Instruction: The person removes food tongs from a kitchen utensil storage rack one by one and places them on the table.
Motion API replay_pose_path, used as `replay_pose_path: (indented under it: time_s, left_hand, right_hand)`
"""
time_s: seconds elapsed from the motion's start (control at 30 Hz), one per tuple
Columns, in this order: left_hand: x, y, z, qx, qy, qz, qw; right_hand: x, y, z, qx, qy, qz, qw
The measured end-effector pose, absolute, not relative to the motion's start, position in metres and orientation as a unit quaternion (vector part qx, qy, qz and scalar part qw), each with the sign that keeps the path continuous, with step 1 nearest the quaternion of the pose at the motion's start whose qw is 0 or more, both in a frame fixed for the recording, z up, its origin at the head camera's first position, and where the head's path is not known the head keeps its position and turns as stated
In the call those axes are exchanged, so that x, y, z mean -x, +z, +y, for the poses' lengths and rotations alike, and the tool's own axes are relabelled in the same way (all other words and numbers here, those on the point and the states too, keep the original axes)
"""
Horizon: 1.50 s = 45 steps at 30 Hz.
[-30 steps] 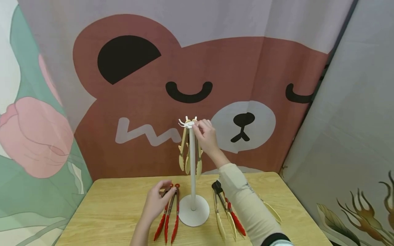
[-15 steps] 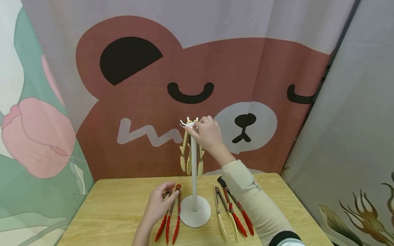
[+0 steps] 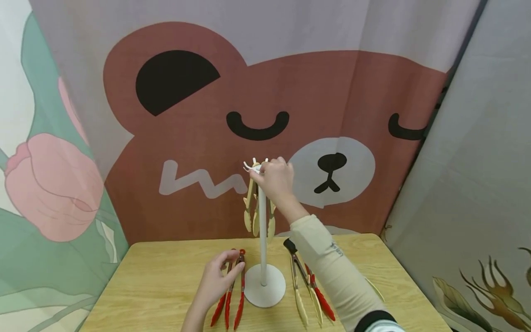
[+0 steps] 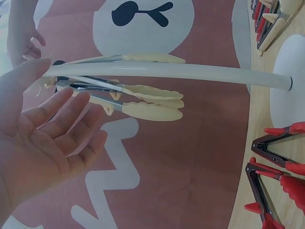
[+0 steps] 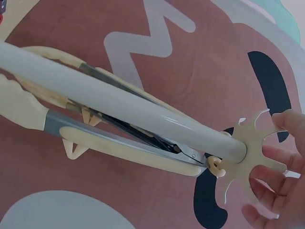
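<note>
In the head view my right hand point(image 3: 277, 180) is at the top of a white stand point(image 3: 263, 230). Its thumb and fingers grip the prongs of the hook top point(image 5: 255, 155), as the right wrist view shows. Several cream-tipped tongs point(image 4: 152, 110) hang from the hooks, tips down, close around the pole. One pair of tongs point(image 5: 128, 150) hangs by its ring just below the hook top. Low over the table, my left hand point(image 3: 217, 276) has its fingers relaxed and holds nothing. It overlaps red-tipped tongs point(image 3: 227, 306) lying left of the stand's round base point(image 3: 271, 295).
Right of the base lie cream-tipped tongs point(image 3: 299, 302) and red-tipped tongs point(image 3: 324, 306), partly behind the right sleeve point(image 3: 332, 258). A cream-edged piece point(image 3: 375, 289) shows past that sleeve on the wooden table point(image 3: 137, 286). Behind stands a curtain point(image 3: 199, 152) with a bear print.
My right hand has moved left from the edge of the hook top to cover more of its prongs. The left hand stays near the red-tipped tongs, and the hanging tongs look the same.
</note>
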State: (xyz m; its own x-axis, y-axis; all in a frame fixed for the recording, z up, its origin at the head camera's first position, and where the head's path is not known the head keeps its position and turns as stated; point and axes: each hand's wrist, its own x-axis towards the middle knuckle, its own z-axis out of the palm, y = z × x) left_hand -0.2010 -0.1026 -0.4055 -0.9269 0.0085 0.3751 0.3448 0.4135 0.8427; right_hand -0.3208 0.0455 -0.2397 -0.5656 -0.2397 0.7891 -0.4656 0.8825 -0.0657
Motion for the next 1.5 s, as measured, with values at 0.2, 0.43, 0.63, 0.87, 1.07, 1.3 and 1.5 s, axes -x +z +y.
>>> replay_pose_path:
  time_s: [0.2, 0.43, 0.63, 0.87, 1.07, 1.3, 1.5]
  left_hand:
    - [0.202, -0.405, -0.101, 0.114, -0.528, -0.824, 0.171]
    - [0.2, -0.407, -0.101, 0.126, -0.536, -0.817, 0.172]
    - [0.198, -0.407, -0.099, 0.121, -0.544, -0.813, 0.168]
    - [0.197, -0.41, -0.098, 0.12, -0.534, -0.822, 0.158]
    - [0.197, -0.409, -0.097, 0.129, -0.543, -0.818, 0.142]
    - [0.199, -0.413, -0.096, 0.133, -0.545, -0.817, 0.132]
    - [0.2, -0.415, -0.096, 0.134, -0.55, -0.813, 0.135]
  right_hand:
    - [0.323, -0.238, 0.046, -0.221, 0.206, -0.871, 0.388]
    - [0.331, -0.241, 0.053, -0.252, 0.297, -0.852, 0.351]
    - [0.334, -0.239, 0.058, -0.264, 0.307, -0.856, 0.322]
    - [0.339, -0.238, 0.063, -0.29, 0.321, -0.851, 0.299]
    - [0.345, -0.24, 0.066, -0.32, 0.322, -0.831, 0.321]
    - [0.352, -0.243, 0.069, -0.333, 0.33, -0.817, 0.336]
    - [0.362, -0.247, 0.072, -0.359, 0.4, -0.779, 0.322]
